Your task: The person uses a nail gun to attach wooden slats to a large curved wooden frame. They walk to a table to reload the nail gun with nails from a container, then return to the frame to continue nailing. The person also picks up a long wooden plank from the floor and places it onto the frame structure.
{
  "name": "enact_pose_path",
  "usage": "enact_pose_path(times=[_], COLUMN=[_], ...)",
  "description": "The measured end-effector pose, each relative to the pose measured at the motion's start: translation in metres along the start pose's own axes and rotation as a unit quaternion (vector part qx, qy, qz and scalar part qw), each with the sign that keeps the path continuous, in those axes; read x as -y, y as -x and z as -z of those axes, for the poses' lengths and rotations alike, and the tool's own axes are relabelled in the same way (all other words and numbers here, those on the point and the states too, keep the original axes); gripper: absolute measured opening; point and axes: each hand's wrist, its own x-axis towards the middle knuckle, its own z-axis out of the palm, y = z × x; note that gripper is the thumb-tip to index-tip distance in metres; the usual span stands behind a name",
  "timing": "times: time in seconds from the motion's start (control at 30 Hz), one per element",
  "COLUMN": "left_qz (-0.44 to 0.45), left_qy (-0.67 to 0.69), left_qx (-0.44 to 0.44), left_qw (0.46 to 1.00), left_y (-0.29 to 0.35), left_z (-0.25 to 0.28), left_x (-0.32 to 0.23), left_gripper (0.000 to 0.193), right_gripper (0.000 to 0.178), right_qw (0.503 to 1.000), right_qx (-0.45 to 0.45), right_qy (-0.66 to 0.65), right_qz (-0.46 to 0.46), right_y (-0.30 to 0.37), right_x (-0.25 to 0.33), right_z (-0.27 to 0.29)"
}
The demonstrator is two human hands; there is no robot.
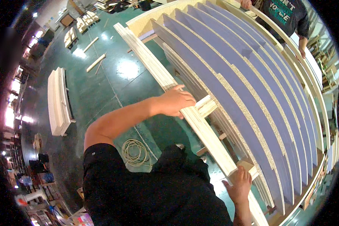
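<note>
Over at the far left there's a white panel stack (58, 101) lying on the green floor (113, 86), with loose wood offcuts (96, 62) scattered further up. A coil of cord (136, 152) sits on the floor just below the left arm.

The left arm comes in bent at the elbow, forearm running up and right. The left hand (175, 101) is wrapped over the top of the rail (165, 81), a long pale plywood strip that runs diagonally from the upper middle down to the lower right. Its grip is curled closed around the rail's edge, thumb on the near side and fingers over the far side, right where a short cross block (207, 105) butts into the rail.

Further down the same rail, the right hand (239, 184) reaches up from the bottom edge. Fingers are pointing up and pressed against the rail beside a second small block (248, 165). Looks like a loose, half-spread grip, but I can't tell if it's really clamped or just resting there.

Right of the rail is a big rack of boards (252, 86), purple-faced chipboard sheets standing on edge, one behind another, all held inside a pale wooden frame (312, 86). At the top right another person (286, 15) in a dark sweatshirt has a hand on the far side of the frame.
</note>
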Motion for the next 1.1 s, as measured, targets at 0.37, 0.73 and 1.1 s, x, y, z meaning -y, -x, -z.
enact_pose_path(times=[0.37,0.73,1.1], left_qz=[-0.11,-0.055,-0.054], left_qy=[-0.038,-0.011,-0.004], left_qx=[0.015,0.021,0.028], left_qw=[0.993,0.998,0.998], left_y=[-0.056,-0.01,-0.004], left_z=[-0.003,-0.001,-0.002], left_x=[-0.058,-0.038,-0.029], left_gripper=[0.06,0.074,0.08], right_gripper=[0.074,0.065,0.061], right_qw=[0.968,0.981,0.985], right_qx=[-0.056,-0.003,-0.013], right_qy=[0.004,-0.027,0.034], right_qz=[-0.244,-0.194,-0.166], right_y=[0.08,0.037,0.042], right_x=[-0.008,0.009,0.016], right_z=[-0.009,-0.003,-0.007])
